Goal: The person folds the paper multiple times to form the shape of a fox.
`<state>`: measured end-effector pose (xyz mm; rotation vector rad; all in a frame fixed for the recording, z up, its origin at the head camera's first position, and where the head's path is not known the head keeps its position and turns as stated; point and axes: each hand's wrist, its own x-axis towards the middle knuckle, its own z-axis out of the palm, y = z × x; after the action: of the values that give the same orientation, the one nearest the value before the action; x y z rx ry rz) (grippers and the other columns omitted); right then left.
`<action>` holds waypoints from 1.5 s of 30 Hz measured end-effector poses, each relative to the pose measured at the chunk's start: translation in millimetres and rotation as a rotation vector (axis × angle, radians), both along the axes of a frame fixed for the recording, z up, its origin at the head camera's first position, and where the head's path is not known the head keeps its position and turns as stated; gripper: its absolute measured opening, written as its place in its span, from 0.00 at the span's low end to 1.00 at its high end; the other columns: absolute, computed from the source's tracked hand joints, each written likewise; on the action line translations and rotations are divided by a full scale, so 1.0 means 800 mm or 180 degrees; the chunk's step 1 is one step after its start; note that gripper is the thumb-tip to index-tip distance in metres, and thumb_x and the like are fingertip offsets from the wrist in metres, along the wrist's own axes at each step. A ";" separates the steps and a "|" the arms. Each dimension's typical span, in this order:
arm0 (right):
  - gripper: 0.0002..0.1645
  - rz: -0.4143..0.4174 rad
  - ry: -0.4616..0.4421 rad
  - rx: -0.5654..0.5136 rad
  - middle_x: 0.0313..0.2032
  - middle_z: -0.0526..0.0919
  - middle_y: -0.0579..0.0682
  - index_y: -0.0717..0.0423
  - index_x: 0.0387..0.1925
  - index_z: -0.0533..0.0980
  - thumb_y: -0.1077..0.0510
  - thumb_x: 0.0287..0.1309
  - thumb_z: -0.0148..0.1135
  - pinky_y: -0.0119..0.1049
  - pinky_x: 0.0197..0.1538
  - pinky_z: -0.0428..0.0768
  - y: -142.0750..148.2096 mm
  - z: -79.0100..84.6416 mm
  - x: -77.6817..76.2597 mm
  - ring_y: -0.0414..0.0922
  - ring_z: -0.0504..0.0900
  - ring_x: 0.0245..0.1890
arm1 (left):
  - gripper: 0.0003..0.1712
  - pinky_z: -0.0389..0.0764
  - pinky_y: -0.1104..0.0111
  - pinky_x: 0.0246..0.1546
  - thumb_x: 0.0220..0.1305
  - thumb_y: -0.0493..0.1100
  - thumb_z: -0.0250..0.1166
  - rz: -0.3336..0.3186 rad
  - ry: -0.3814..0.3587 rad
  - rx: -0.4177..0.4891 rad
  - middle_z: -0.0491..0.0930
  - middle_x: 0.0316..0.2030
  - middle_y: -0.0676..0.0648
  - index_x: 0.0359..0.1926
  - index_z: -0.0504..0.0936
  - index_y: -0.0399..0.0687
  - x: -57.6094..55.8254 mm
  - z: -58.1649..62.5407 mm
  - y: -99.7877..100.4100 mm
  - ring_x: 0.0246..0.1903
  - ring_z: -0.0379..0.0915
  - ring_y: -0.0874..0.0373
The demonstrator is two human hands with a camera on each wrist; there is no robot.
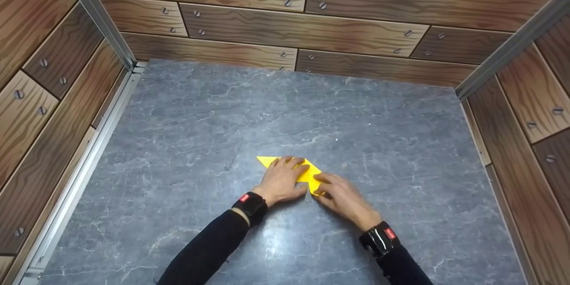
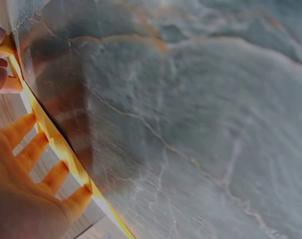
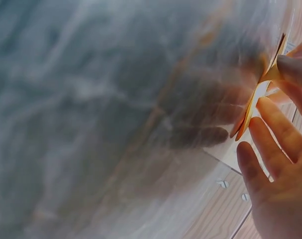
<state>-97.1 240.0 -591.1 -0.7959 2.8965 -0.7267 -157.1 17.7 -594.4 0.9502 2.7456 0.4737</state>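
A folded sheet of yellow paper (image 1: 314, 169) lies on the grey marbled surface, with a pointed corner sticking out at its left. My left hand (image 1: 281, 180) rests across the paper's middle, and its spread, fairly straight fingers press on it; these fingers (image 2: 29, 159) also show along the paper's edge (image 2: 66, 154) in the left wrist view. At the paper's right end, my right hand (image 1: 343, 193) pinches the folded flap between thumb and fingers. In the right wrist view that hand (image 3: 277, 149) has its fingertips against the thin folded edge (image 3: 249, 112). The palms hide part of the folds.
The grey marbled tabletop (image 1: 213, 111) surrounds the paper. Wood-patterned panels (image 1: 285, 22) enclose the back and both sides, with metal rails (image 1: 100, 142) at the corners and the left edge. A black wrist band (image 1: 251, 207) is on each wrist.
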 end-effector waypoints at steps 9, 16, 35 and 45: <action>0.14 0.0062 -0.0195 0.0101 0.65 0.76 0.57 0.53 0.45 0.87 0.52 0.58 0.72 0.56 0.69 0.71 0.004 0.008 0.002 0.58 0.74 0.66 | 0.35 0.60 0.43 0.72 0.68 0.59 0.57 0.0022 0.0046 0.0020 0.69 0.73 0.48 0.73 0.74 0.55 0.000 0.004 0.001 0.72 0.61 0.43; 0.23 0.0098 -0.0221 0.0213 0.58 0.76 0.53 0.53 0.53 0.87 0.51 0.55 0.70 0.52 0.64 0.76 0.004 0.010 0.004 0.52 0.75 0.59 | 0.33 0.59 0.42 0.72 0.71 0.59 0.55 0.0086 0.0059 0.0076 0.68 0.73 0.46 0.73 0.75 0.54 0.002 0.005 -0.001 0.72 0.61 0.43; 0.24 0.0177 -0.0151 0.0430 0.54 0.78 0.54 0.51 0.57 0.85 0.52 0.59 0.69 0.51 0.57 0.79 0.011 0.012 0.013 0.51 0.77 0.54 | 0.34 0.62 0.37 0.69 0.72 0.61 0.56 0.0085 0.0316 0.0008 0.69 0.73 0.47 0.71 0.76 0.49 0.011 -0.001 0.011 0.73 0.60 0.40; 0.24 0.0300 -0.0346 0.0323 0.61 0.77 0.54 0.48 0.58 0.85 0.51 0.59 0.69 0.54 0.63 0.76 0.021 0.016 0.016 0.54 0.76 0.61 | 0.39 0.61 0.37 0.70 0.67 0.66 0.64 0.0240 0.0408 -0.0237 0.68 0.73 0.47 0.71 0.75 0.51 0.016 -0.009 0.023 0.72 0.61 0.40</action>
<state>-84.0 256.8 -578.7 -0.8469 2.7534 -0.5896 -144.5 36.2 -601.9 0.8911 2.9000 0.3307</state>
